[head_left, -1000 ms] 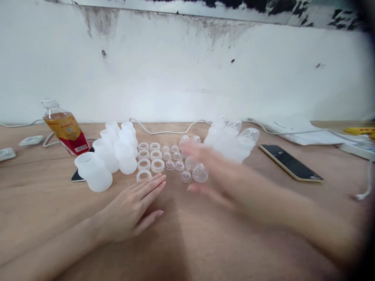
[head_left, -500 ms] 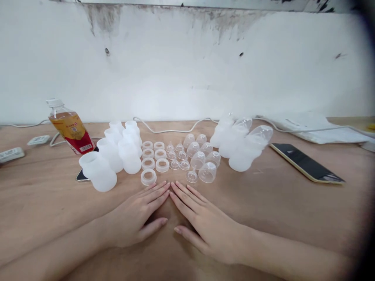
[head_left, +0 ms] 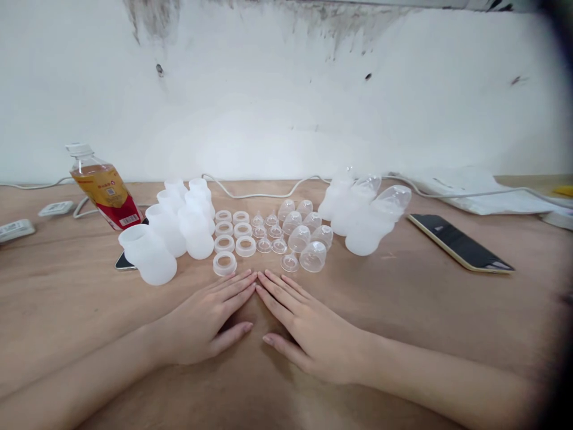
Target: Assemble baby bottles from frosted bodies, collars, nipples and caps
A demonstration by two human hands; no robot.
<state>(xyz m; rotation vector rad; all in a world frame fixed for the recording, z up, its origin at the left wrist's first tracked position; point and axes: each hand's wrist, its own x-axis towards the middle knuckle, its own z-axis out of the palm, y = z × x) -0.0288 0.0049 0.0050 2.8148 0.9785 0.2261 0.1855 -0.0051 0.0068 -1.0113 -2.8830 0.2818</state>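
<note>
My left hand (head_left: 210, 319) lies flat on the table, fingers stretched out, just in front of a white collar ring (head_left: 224, 263). My right hand (head_left: 304, 328) rests flat too; its fingertips meet those of my left hand. Neither holds anything. Several collar rings stand in two columns. To their right are several clear bottle nipples (head_left: 290, 262), then several transparent dome caps (head_left: 313, 257). Several open, frosted white baby bottle bodies (head_left: 150, 255) stand on the left. On the right, several bottles (head_left: 364, 236) carry clear caps on top.
A drink bottle (head_left: 107, 188) with a red and yellow label stands at the left. A phone (head_left: 459, 242) lies on the right, and part of another dark device (head_left: 125, 262) shows behind the bottle bodies. A white cable (head_left: 264, 196) and a white plastic bag (head_left: 465, 191) lie along the wall.
The whole view has shifted slightly, so everything appears a little higher and further left. Both hands stay flat in the same place on the table, and no object has been moved.
</note>
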